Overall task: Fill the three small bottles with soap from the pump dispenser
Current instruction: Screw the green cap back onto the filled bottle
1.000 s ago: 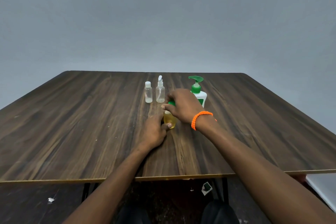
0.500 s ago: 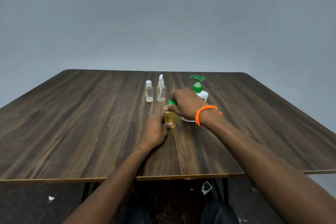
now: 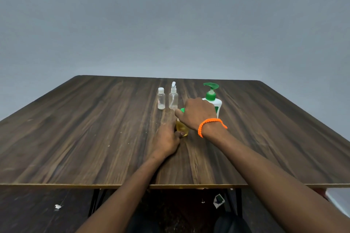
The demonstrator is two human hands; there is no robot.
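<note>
Looks like bottle one of three is about done: the small yellow-filled bottle [image 3: 182,128] stands on the table [image 3: 75,138] in front of the pump dispenser [image 3: 213,100], left hand [image 3: 166,138] wrapped round its base, right hand [image 3: 197,113] curled over its green cap [image 3: 182,109], probably twisting it. The capped clear bottle [image 3: 161,99] and the spray-top bottle [image 3: 173,97] behind look empty, so I'd say two fills remain.

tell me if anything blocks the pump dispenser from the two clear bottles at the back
Nothing visible does. The pump dispenser stands right of the spray bottle and capped bottle, with bare table between them. The right hand and left hand, both on the yellow bottle, sit nearer the camera.
</note>
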